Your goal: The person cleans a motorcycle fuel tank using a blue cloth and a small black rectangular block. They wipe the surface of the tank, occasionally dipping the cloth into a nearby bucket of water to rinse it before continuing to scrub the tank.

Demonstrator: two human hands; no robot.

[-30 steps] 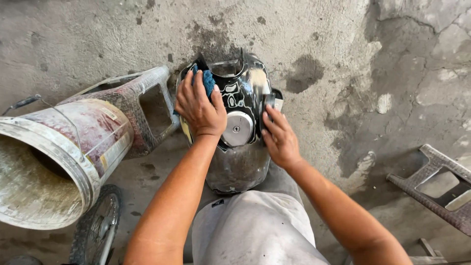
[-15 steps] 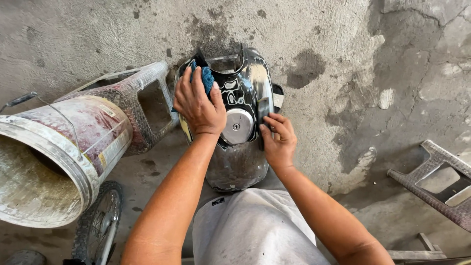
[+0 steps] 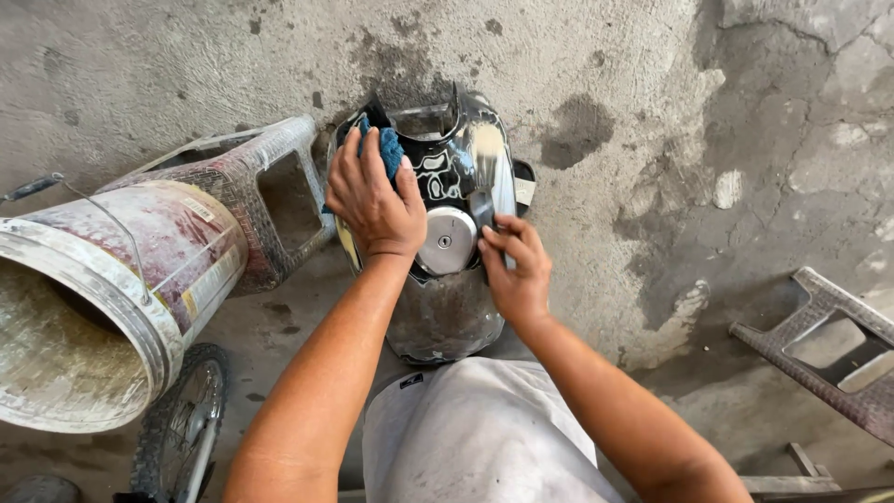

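Observation:
A black motorcycle fuel tank (image 3: pixel 447 307) with white graphics and a round silver filler cap (image 3: pixel 445 240) rests on the concrete floor in front of my knees. My left hand (image 3: pixel 372 200) lies flat on the tank's upper left side and presses a blue cloth (image 3: pixel 389 149) against it. My right hand (image 3: pixel 517 270) grips the tank's right edge beside the cap, fingers curled over the rim. The front of the tank points away from me.
A large dirty plastic bucket (image 3: pixel 102 298) lies on its side at the left, with a tipped plastic stool (image 3: pixel 251 186) behind it. A small spoked wheel (image 3: pixel 182 428) shows at the lower left. Another stool (image 3: pixel 829 345) lies at the right.
My right hand has slid down and inward along the tank's right edge, closing its fingers on it. The left hand with the cloth has shifted slightly on the tank's upper left.

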